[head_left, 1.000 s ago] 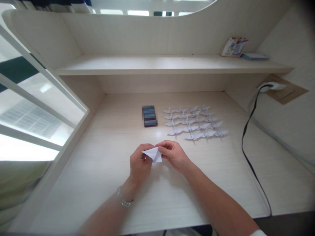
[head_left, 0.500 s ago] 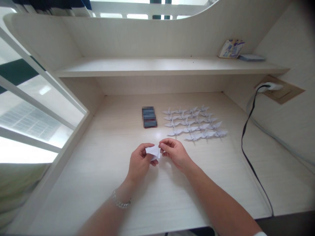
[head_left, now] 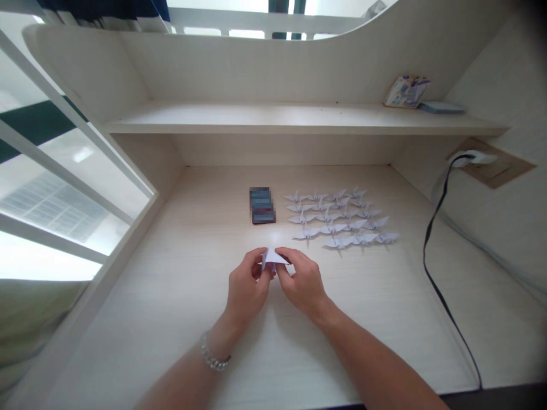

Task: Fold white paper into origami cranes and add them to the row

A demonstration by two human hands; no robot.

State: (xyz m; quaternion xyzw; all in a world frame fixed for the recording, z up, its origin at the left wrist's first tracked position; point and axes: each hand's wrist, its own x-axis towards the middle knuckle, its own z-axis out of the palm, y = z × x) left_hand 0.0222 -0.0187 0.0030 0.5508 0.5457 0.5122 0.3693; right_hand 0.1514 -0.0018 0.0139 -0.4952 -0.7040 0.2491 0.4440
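Note:
A small piece of folded white paper (head_left: 274,257) is held between my two hands, above the middle of the desk. My left hand (head_left: 250,282) pinches its left side, fingers behind and thumb in front. On the other side my right hand (head_left: 302,279) grips the paper's right edge with thumb and fingers. The fold peaks at the top, and its lower part is partly covered by my thumbs. Beyond my right hand, several white paper cranes (head_left: 342,219) stand in rows. A dark, blurred-out phone-like rectangle (head_left: 262,205) lies past my fingertips.
A shelf (head_left: 256,119) runs across the back, bearing a small patterned packet (head_left: 405,91) and a flat item (head_left: 441,107) at right. A black cable (head_left: 427,239) hangs from the wall socket (head_left: 491,162) over the desk's right side. White rails (head_left: 64,108) border the left.
My right hand has come in closer and taken the paper's right edge. The paper has turned and now shows a peaked shape. The whole view has shifted slightly.

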